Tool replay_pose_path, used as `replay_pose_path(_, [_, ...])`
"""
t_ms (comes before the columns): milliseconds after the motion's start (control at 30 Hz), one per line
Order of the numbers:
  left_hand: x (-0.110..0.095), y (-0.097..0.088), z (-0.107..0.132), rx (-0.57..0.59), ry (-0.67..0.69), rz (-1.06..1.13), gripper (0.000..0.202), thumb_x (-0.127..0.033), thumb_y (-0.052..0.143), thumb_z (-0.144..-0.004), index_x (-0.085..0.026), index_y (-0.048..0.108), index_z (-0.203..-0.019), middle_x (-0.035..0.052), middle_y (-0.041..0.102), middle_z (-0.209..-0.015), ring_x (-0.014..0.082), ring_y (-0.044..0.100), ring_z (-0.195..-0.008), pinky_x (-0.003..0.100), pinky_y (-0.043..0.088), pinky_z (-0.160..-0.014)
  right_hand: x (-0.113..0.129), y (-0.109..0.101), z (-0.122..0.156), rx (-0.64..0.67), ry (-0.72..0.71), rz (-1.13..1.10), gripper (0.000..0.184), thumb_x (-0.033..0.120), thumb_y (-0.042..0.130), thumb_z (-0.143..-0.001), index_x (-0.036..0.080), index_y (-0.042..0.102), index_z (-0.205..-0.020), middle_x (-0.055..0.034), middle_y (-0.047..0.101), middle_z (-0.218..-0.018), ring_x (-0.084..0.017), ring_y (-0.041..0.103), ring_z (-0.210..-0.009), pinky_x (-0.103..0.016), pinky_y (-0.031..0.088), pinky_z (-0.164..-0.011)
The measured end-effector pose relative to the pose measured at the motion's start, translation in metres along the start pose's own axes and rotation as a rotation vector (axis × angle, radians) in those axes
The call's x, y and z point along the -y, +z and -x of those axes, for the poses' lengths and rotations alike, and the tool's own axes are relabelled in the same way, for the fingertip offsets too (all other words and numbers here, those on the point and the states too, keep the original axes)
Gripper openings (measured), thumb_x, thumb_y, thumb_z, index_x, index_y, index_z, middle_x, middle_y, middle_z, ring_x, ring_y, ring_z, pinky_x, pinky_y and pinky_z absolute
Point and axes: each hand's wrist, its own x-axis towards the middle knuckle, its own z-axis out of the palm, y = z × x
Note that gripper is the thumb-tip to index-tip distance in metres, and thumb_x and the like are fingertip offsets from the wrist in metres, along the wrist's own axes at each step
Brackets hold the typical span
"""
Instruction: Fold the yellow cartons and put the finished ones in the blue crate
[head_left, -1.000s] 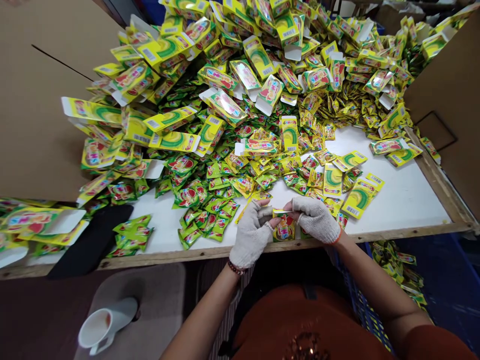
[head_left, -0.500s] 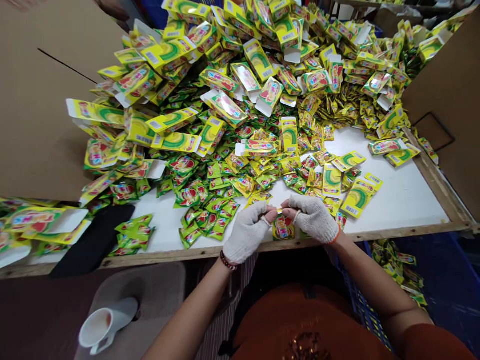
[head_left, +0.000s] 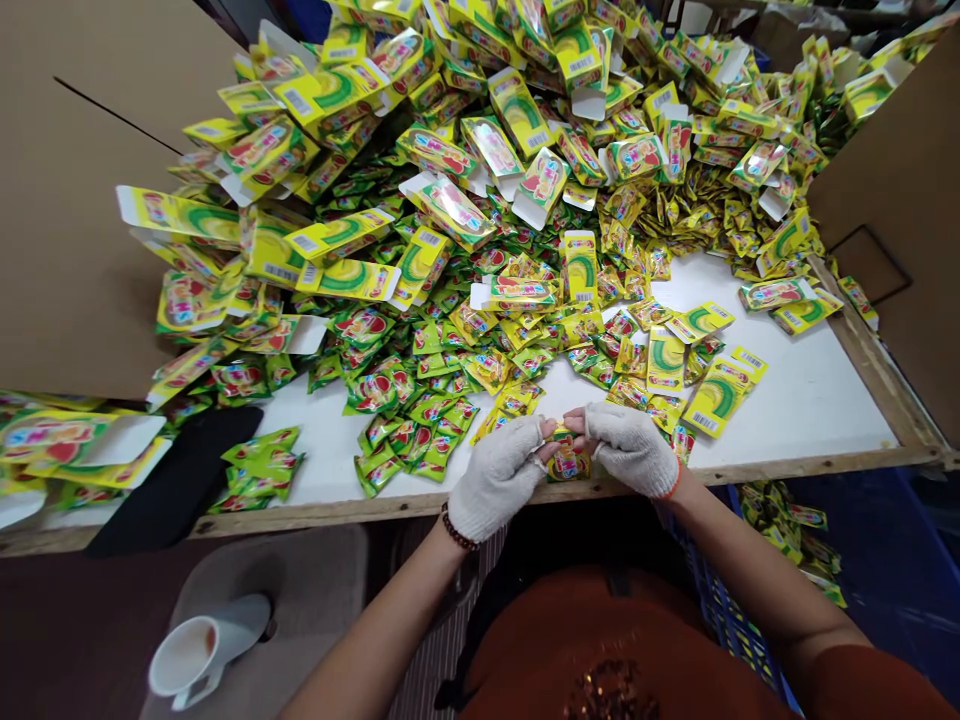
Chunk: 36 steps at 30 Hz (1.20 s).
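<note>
A small yellow, green and red candy box stands in front of me at the table's front edge, its printed side facing me. My left hand, in a white fingertip-less glove, has its thumb and fingers closed on the box's upper left end. Opposite it, my right hand, gloved the same way, presses its fingertips on the upper right end. Both hands partly cover the box's top. Just beyond them lie green candy packets and yellow candy packets.
A tall heap of flat and opened candy boxes covers the table's back. Cardboard walls flank it. Below right is a blue crate beside loose packets. A white mug stands on a stool at lower left.
The pale flap between my fingertips at the box's top no longer shows. My fingers have shifted slightly over that end, and the right ones look straighter. The view has moved a little.
</note>
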Motion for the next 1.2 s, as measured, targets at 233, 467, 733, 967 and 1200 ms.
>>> replay_pose_path(233, [0.007,0.011,0.003,-0.002,-0.256,0.222,0.021,-0.029,0.064,-0.085,-0.019,0.065,-0.104,0.0072,0.073,-0.101,0.02,0.069,-0.095,0.036,0.055,-0.09,0.002,0.006,-0.001,-0.064,0.148,-0.074,0.015,0.019,0.06,-0.087,0.019,0.072,-0.097,-0.0041,0.069,-0.085,-0.017,0.065,-0.08,-0.03,0.054,-0.076])
replay_pose_path(467, [-0.011,0.017,-0.007,0.104,-0.556,0.499,0.056,-0.038,0.076,-0.073,-0.018,0.052,-0.12,0.0088,0.066,-0.116,0.0211,0.064,-0.1,0.034,0.053,-0.087,0.003,0.006,-0.01,-0.296,0.506,-0.405,0.033,0.042,0.066,-0.083,0.018,0.065,-0.105,-0.0047,0.07,-0.097,-0.018,0.066,-0.084,-0.031,0.054,-0.074])
replay_pose_path(733, [-0.01,0.02,-0.009,0.192,-0.551,0.324,0.04,-0.045,0.067,-0.077,-0.017,0.06,-0.105,0.0033,0.067,-0.099,0.0186,0.06,-0.087,0.03,0.05,-0.078,-0.002,0.01,-0.011,-0.164,0.512,-0.392,0.027,0.041,0.058,-0.087,0.016,0.067,-0.093,-0.0023,0.069,-0.081,-0.015,0.061,-0.073,-0.028,0.049,-0.069])
replay_pose_path(967, [-0.012,0.027,-0.006,0.183,-0.553,0.356,0.037,-0.05,0.062,-0.081,-0.018,0.059,-0.099,0.0036,0.066,-0.098,0.0194,0.061,-0.093,0.032,0.05,-0.084,0.001,0.008,-0.007,-0.122,0.45,-0.383,0.032,0.047,0.061,-0.085,0.016,0.067,-0.086,-0.0029,0.066,-0.081,-0.016,0.059,-0.077,-0.028,0.048,-0.073])
replay_pose_path(1200, [-0.019,0.003,-0.03,-0.106,-0.513,0.443,0.039,-0.05,0.066,-0.08,-0.017,0.06,-0.1,0.0036,0.068,-0.092,0.016,0.061,-0.077,0.027,0.051,-0.069,-0.006,0.019,-0.002,-0.271,0.644,-0.828,0.045,0.058,0.055,-0.086,0.019,0.06,-0.109,-0.0044,0.064,-0.086,-0.015,0.064,-0.066,-0.027,0.05,-0.058])
